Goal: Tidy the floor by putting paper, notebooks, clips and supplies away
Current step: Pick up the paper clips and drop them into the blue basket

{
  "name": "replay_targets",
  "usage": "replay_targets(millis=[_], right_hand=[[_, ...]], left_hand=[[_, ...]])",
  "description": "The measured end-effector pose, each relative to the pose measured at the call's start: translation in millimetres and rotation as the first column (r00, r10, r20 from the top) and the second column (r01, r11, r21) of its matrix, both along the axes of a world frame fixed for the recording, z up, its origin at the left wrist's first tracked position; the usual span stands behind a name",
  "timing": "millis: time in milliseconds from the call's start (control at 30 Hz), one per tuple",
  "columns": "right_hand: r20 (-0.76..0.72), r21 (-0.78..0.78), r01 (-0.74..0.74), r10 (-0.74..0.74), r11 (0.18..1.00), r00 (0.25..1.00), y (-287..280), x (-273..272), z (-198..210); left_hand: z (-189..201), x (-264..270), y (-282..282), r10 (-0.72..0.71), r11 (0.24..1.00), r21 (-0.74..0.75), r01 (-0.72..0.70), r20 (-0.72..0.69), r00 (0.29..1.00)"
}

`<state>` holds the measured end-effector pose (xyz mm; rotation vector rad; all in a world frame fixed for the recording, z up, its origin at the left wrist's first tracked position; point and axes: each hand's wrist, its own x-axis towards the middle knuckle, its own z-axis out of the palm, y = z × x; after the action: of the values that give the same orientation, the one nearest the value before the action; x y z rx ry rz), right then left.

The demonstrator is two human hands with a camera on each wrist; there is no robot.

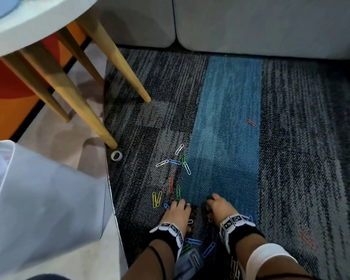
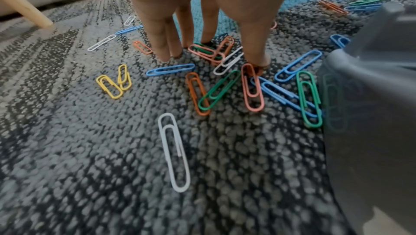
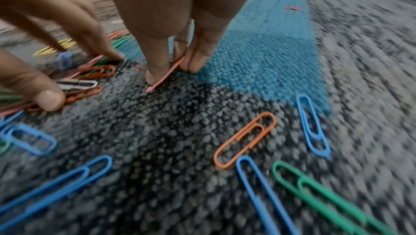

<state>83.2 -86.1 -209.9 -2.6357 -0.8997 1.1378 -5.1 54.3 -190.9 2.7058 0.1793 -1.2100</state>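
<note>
Several coloured paper clips (image 1: 175, 162) lie scattered on the grey and blue carpet. My left hand (image 1: 179, 207) stands on its straight fingers (image 2: 163, 50) and thumb over a small heap of pink, green, orange and white clips (image 2: 213, 52), touching them. My right hand (image 3: 173, 71), close beside it, pinches a pink paper clip (image 3: 165, 76) between thumb and fingertips, tilted off the carpet. More blue, green and orange clips (image 3: 245, 139) lie near my wrists. A grey container (image 2: 371, 114) sits just behind my left hand, shown partly between my forearms (image 1: 190, 259).
Wooden table legs (image 1: 117, 57) stand at the left, with a roll of tape (image 1: 116, 156) by the nearest one. A grey sofa base (image 1: 251, 23) runs along the back. Pale blue fabric (image 1: 38, 199) covers the lower left. A lone red clip (image 1: 250, 122) lies further out.
</note>
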Motion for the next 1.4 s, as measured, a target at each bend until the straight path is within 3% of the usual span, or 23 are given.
replay_targets(millis=[300, 567, 1033, 1267, 1400], right_hand=[[-0.052, 0.01, 0.198, -0.197, 0.98, 0.979, -8, 8, 1], [-0.042, 0.023, 0.243, -0.242, 0.97, 0.969, -13, 11, 5], [-0.062, 0.031, 0.347, -0.344, 0.938, 0.937, -1, 17, 35], [0.01, 0.081, 0.355, -0.357, 0.931, 0.934, 11, 19, 52], [0.005, 0.15, 0.397, -0.403, 0.905, 0.915, 20, 27, 72]], left_hand=[[-2, 0, 1, -0.022, 0.998, -0.058, 0.023, 0.024, 0.999], [-1, 2, -3, 0.092, 0.992, -0.088, -0.089, 0.038, 0.995], [10, 12, -2, 0.171, 0.978, -0.111, -0.175, -0.049, 0.984], [17, 27, 16, 0.427, 0.89, -0.216, -0.402, 0.085, 0.9], [33, 44, 20, 0.563, 0.817, -0.319, -0.481, 0.259, 0.785]])
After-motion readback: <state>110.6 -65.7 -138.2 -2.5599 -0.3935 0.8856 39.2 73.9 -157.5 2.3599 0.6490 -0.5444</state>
